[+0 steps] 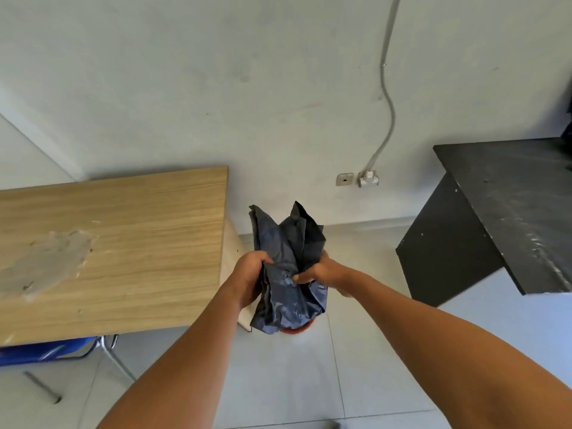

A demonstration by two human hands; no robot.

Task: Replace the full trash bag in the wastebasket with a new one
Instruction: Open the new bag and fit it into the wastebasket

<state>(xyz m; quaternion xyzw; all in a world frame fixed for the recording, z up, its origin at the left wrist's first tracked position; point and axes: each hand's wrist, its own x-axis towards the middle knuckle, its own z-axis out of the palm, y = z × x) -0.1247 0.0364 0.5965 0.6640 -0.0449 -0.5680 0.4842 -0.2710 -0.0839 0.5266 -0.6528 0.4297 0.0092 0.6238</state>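
Holding a crumpled dark bag (289,267) upright in front of us, we grip it with both hands: the left hand (250,278) has its fingers curled round the bag's left edge, and the right hand (320,272) pinches the plastic with thumb and fingers on the other side. Below the bag, a red bin (295,330) shows only as a sliver of rim on the tiled floor (309,382). A wooden table (123,243) stands to our left, a black table (501,212) to our right.

light: bright, even, soft shadows | focus: slightly soft overall | edges: wide-angle bending | glare: none
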